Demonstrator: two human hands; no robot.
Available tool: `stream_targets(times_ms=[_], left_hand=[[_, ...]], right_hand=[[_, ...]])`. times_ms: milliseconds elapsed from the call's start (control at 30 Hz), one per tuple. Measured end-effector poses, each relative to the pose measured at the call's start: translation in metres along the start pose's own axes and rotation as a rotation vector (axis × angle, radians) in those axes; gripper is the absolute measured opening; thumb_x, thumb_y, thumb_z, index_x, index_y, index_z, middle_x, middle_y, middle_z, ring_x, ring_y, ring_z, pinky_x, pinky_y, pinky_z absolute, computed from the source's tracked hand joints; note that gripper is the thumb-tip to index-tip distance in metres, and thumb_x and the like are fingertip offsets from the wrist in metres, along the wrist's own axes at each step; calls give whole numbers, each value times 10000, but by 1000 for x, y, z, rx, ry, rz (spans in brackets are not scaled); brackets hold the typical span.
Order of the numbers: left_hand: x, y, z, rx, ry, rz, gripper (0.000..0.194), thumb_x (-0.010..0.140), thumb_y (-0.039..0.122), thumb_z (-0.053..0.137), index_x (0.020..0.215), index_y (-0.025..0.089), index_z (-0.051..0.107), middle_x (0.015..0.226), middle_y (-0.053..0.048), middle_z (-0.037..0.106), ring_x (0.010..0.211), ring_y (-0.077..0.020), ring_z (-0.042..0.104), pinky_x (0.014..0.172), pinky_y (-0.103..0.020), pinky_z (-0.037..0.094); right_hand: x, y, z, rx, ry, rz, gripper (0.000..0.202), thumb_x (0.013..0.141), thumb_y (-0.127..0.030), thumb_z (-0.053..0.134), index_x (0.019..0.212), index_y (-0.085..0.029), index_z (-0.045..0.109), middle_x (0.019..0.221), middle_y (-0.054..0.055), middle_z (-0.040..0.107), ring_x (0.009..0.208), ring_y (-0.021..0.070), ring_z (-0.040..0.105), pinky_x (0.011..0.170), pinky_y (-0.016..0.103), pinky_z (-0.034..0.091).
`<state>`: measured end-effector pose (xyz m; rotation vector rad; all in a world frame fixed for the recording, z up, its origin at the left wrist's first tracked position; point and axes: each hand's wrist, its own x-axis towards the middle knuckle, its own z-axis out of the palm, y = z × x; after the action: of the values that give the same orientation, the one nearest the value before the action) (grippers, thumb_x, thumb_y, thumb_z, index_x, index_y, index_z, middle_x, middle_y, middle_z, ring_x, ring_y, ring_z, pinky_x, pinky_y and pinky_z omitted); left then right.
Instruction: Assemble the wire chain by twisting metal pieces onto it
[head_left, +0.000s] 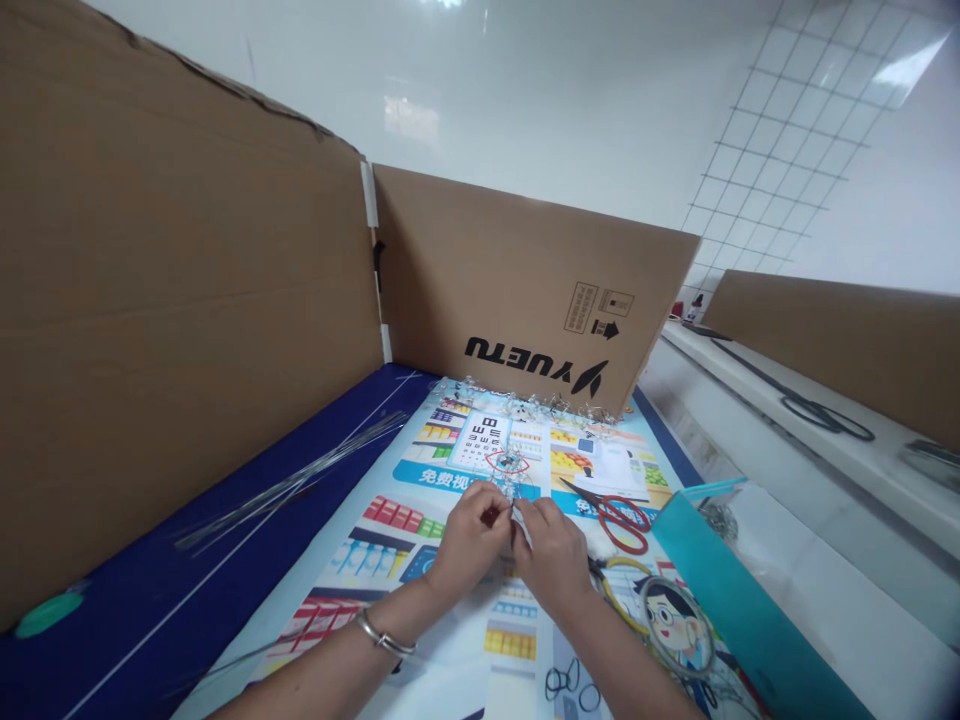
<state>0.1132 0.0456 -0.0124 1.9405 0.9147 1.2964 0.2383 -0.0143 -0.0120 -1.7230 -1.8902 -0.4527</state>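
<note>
My left hand (476, 530) and my right hand (553, 555) meet over the middle of the printed sheet (502, 600), fingertips almost touching. Both are closed in a pinch on a small, thin wire piece (513, 488), whose fine strands stick out beyond the fingers; its exact shape is too small to make out. Right of my hands lie scissors with red handles (626, 522), blades pointing away to the left. Nearer to me, partly behind my right forearm, is a tool with yellow handles (624, 592), beside a coil of wire (677, 628).
Cardboard panels (517, 270) (180, 300) stand behind and on the left. Small wire pieces (540, 405) are strewn along the back panel's foot. A bundle of long thin wires (300, 475) lies on the blue cloth. At right are a teal box (757, 600) and a ledge with black-handled scissors (825, 415).
</note>
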Motion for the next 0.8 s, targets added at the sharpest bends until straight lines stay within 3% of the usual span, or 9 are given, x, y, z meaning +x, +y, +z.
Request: stream_targets(times_ms=[300, 600, 800], left_hand=[[-2, 6, 0, -49, -22, -18, 132, 707, 90, 481, 628, 180, 535, 728, 1, 535, 733, -147, 517, 694, -269, 427], [-8, 6, 7, -125, 10, -114, 122, 720, 150, 492, 610, 185, 531, 736, -3, 558, 751, -160, 545, 719, -287, 441], [-8, 6, 8, -181, -10, -146, 127, 727, 181, 497, 612, 180, 552, 725, -6, 568, 726, -155, 549, 701, -275, 452]], right_hand=[[-1, 5, 6, 47, -2, 43, 371, 836, -179, 465, 1201, -229, 508, 917, 55, 564, 808, 174, 555, 721, 277, 435], [0, 4, 4, 185, 11, 3, 376, 759, -124, 519, 1121, -212, 561, 892, 60, 542, 825, 177, 531, 738, 279, 439], [0, 10, 10, 313, 55, 32, 226, 819, -136, 465, 975, -201, 614, 858, 55, 536, 805, 162, 521, 746, 279, 438]])
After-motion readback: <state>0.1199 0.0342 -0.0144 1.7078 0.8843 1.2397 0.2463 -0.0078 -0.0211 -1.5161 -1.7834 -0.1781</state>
